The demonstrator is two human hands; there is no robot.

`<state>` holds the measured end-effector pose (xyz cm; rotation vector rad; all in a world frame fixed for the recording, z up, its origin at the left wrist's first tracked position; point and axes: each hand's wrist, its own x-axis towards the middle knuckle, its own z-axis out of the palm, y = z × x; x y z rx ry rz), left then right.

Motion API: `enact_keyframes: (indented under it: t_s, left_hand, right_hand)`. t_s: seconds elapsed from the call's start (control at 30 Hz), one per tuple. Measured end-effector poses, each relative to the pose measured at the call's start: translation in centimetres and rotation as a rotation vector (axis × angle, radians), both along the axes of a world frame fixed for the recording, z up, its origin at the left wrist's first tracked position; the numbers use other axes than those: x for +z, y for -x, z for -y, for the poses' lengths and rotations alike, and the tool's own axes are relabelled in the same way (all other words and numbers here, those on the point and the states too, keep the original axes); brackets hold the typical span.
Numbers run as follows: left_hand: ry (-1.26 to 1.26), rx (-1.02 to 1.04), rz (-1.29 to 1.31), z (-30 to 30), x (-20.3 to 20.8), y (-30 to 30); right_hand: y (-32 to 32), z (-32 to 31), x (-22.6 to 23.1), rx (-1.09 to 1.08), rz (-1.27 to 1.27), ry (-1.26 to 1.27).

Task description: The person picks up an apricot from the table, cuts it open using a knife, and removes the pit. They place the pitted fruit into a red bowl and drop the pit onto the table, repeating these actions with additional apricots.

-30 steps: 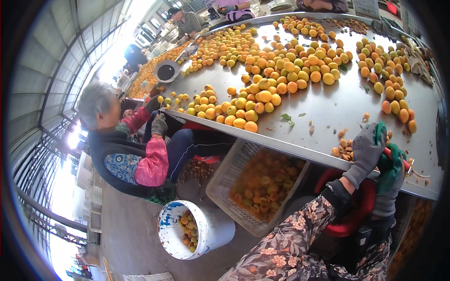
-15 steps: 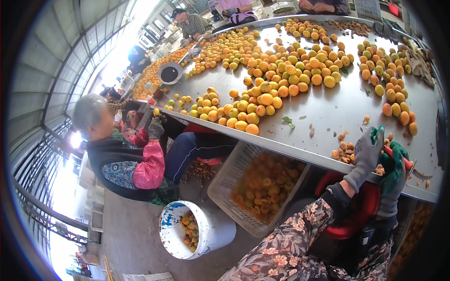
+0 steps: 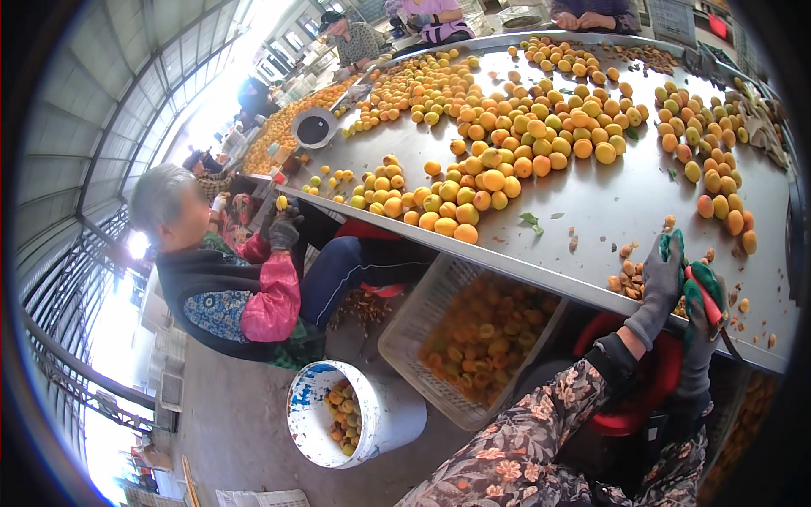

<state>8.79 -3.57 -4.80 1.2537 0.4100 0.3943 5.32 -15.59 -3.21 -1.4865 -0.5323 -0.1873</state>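
grey knit with green-coated fingers gloves the person's left hand (image 3: 663, 275), which reaches over the table's near edge, its fingers pointing up and away; whether it pinches anything cannot be told. just to its right, the right hand (image 3: 703, 308), in a matching glove, is closed around a slim tool with a red handle (image 3: 704, 292), whose thin, dark end points down past the table's rim.

black cuffs and dark floral sleeves (image 3: 515, 439) follow behind the wrists. just left of the left hand lies a small heap of rough, brown-orange fruit stones (image 3: 628, 279), with one more beyond its fingertips; loose bits are scattered right of the right hand.

all this sits at the near right corner of a wide, shiny metal table (image 3: 591, 211). a green leaf (image 3: 530, 221) lies farther left, and round, orange-yellow apricots (image 3: 541, 129) spread across the middle, with another band along the right, near a crumpled pale cloth (image 3: 760, 127).

below the edge, a pale plastic crate (image 3: 404, 338) holds cut fruit (image 3: 481, 342), and left of it stands a white bucket (image 3: 393, 414) with more fruit inside. at the left, a seated co-worker with pink sleeves (image 3: 277, 296) holds up one yellow fruit (image 3: 281, 203) in dark-gloved hands. other people sit along the far side.
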Motion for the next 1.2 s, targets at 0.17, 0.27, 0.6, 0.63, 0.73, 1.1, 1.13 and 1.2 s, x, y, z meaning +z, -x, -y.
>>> enact_keyframes:
  t_s: [0.17, 0.27, 0.6, 0.63, 0.73, 1.1, 1.13, 1.2]
  left_hand:
    - [-0.198, 0.021, -0.014, 0.1, 0.5, 0.3]
    - [-0.184, 0.054, -0.013, 0.3, 0.7, 0.3]
    - [-0.01, 0.099, 0.138, 1.1, -2.3, -0.7]
    - [0.0, 0.098, 0.161, 1.2, -2.4, -0.7]
    - [0.081, 0.096, 0.268, 1.3, -2.2, -0.6]
    - [0.249, -0.038, 0.209, 0.6, -1.4, 0.0]
    - [0.274, -0.049, 0.229, 0.7, -1.5, -0.1]
    - [0.23, -0.049, 0.212, 0.8, -1.5, -0.2]
  right_hand:
    - [0.0, 0.2, -1.3, -0.098, 0.083, 0.096]
    - [-0.3, -0.1, -1.5, -0.116, 0.093, 0.053]
    - [-2.7, 0.7, -0.1, -0.112, -0.016, -0.047]
    - [-2.7, 0.8, -0.1, -0.094, -0.046, -0.063]
    - [-2.9, 1.2, -0.2, -0.058, -0.125, -0.126]
    - [-3.1, 1.4, -0.8, 0.02, -0.179, -0.257]
    - [-3.1, 1.5, -0.7, -0.016, -0.195, -0.218]
    - [-3.2, 1.5, -0.7, -0.046, -0.209, -0.157]
